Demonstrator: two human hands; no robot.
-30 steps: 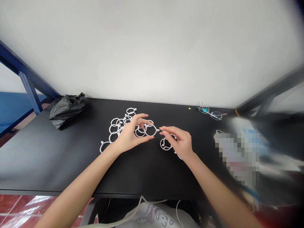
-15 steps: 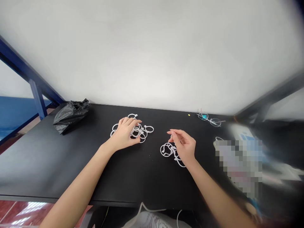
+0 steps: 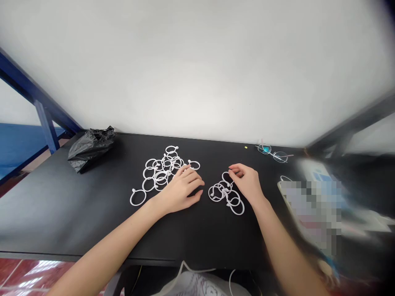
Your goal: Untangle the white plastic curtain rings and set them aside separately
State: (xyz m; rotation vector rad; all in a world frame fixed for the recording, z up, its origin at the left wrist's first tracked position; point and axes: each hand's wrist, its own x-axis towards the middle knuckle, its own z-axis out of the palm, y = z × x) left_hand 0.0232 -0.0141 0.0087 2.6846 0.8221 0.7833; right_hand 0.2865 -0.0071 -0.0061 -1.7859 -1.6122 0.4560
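Note:
My right hand [image 3: 247,183] pinches the upper edge of a white plastic ring [image 3: 222,176] between thumb and fingertips. That ring touches or overlaps a small group of similar rings [image 3: 224,191] on the black table; each seems to have a small knob or eyelet. My left hand [image 3: 183,191] is spread palm down, fingers apart, over the right side of a larger pile of white rings [image 3: 161,177]. It covers part of that pile, and nothing shows in its grasp. One ring [image 3: 138,204] lies apart at the pile's near left.
A crumpled black plastic bag [image 3: 91,148] sits at the table's [image 3: 77,213] back left. Eyeglasses [image 3: 273,154] lie at the back right, near a tiny yellow bit [image 3: 246,147]. A blurred, pixelated object [image 3: 311,218] occupies the right side. A pale wall closes off the back.
My left hand has moved right and nearer to me, uncovering much of the larger pile. My right hand has shifted slightly right, and the ring in its pinch now shows clearly.

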